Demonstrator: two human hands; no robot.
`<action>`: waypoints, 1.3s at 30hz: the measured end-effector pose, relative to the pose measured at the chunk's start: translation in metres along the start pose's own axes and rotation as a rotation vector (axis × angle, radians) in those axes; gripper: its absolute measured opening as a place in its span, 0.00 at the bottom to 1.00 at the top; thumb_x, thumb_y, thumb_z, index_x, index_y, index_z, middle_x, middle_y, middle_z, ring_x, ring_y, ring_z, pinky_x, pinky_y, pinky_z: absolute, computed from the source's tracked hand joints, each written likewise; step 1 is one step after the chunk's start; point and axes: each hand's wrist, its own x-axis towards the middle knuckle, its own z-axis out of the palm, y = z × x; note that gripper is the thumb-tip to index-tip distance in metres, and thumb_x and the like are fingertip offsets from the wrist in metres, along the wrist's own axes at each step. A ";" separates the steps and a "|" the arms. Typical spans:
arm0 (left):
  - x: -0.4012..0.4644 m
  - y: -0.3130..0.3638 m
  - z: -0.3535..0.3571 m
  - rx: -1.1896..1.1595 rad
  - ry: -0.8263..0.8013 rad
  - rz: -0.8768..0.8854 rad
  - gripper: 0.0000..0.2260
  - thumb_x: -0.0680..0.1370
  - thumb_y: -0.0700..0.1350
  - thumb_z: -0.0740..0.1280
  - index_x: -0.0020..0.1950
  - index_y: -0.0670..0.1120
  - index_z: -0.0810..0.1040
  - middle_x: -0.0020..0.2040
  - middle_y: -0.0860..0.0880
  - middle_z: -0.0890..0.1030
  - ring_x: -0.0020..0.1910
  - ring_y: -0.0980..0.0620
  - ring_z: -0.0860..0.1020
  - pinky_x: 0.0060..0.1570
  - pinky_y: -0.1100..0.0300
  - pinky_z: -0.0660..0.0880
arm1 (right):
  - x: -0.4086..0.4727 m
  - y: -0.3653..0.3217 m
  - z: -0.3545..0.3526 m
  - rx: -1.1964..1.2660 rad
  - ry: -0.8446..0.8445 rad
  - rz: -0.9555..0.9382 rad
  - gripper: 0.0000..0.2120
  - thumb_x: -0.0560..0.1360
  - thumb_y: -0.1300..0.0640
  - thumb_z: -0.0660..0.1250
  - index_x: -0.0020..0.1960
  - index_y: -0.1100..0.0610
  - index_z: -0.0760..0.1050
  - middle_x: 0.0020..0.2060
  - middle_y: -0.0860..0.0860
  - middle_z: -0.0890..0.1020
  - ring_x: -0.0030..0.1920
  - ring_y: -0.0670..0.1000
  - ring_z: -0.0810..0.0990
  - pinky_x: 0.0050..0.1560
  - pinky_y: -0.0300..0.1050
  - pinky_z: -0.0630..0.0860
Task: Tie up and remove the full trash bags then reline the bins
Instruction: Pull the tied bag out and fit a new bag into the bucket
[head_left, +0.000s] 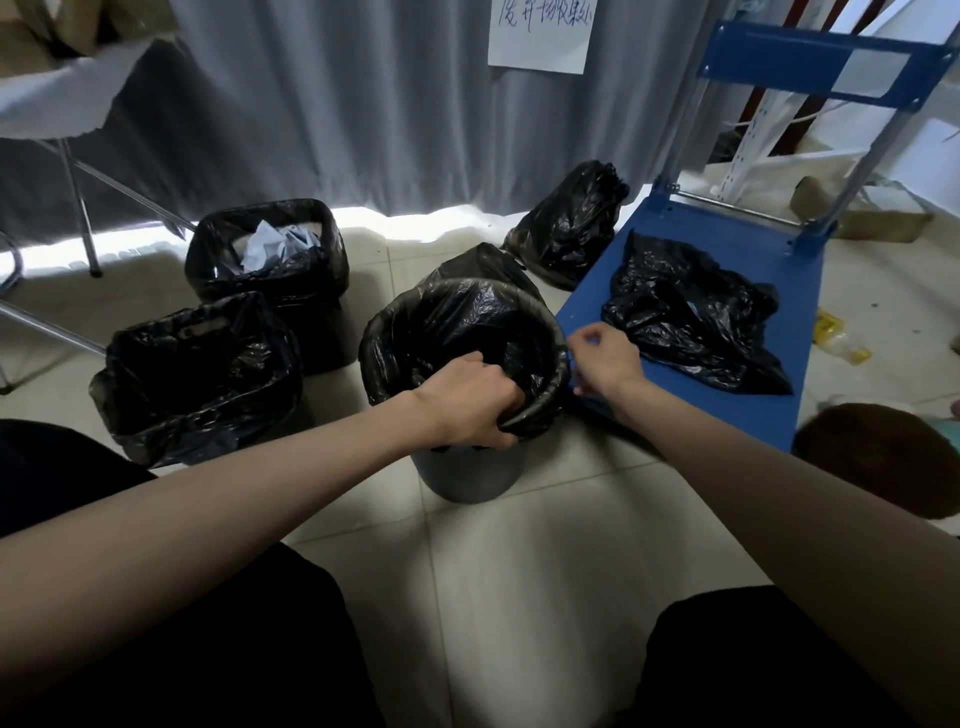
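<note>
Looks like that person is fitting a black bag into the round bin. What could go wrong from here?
1. The left hand grips the liner at the near rim only; tugging could pull the folded edge off the far rim of the round bin.
2. The right hand works beside the blue cart edge, where thin plastic might snag.
3. The rear bin holds paper and appears not yet emptied, so it could be overlooked.

The left hand (475, 402) curls over the round bin's (470, 475) rim, its fingertips buried in the black liner (457, 322). A tied bag (483, 262) behind is mostly hidden. The paper sign (540, 36) is cut off above, its writing unreadable.
</note>
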 end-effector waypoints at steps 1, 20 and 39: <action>-0.001 0.000 0.001 -0.038 0.000 -0.022 0.20 0.72 0.67 0.63 0.38 0.50 0.73 0.39 0.50 0.82 0.41 0.47 0.79 0.49 0.56 0.68 | -0.001 -0.005 0.003 -0.105 -0.001 -0.088 0.14 0.78 0.54 0.64 0.62 0.56 0.75 0.56 0.58 0.80 0.50 0.56 0.81 0.54 0.54 0.79; -0.008 -0.091 0.017 0.314 -0.577 -0.327 0.23 0.75 0.62 0.65 0.64 0.51 0.76 0.62 0.50 0.79 0.68 0.49 0.71 0.74 0.46 0.47 | -0.008 -0.023 0.031 -0.756 -0.070 -0.293 0.27 0.74 0.66 0.70 0.69 0.62 0.63 0.66 0.59 0.64 0.62 0.63 0.70 0.54 0.55 0.71; 0.048 -0.066 0.059 0.150 -0.662 -0.283 0.23 0.82 0.52 0.58 0.76 0.48 0.64 0.76 0.47 0.64 0.75 0.47 0.62 0.72 0.52 0.57 | 0.004 -0.012 0.015 -0.708 -0.139 -0.390 0.31 0.74 0.68 0.65 0.74 0.55 0.63 0.68 0.54 0.66 0.64 0.60 0.69 0.58 0.57 0.74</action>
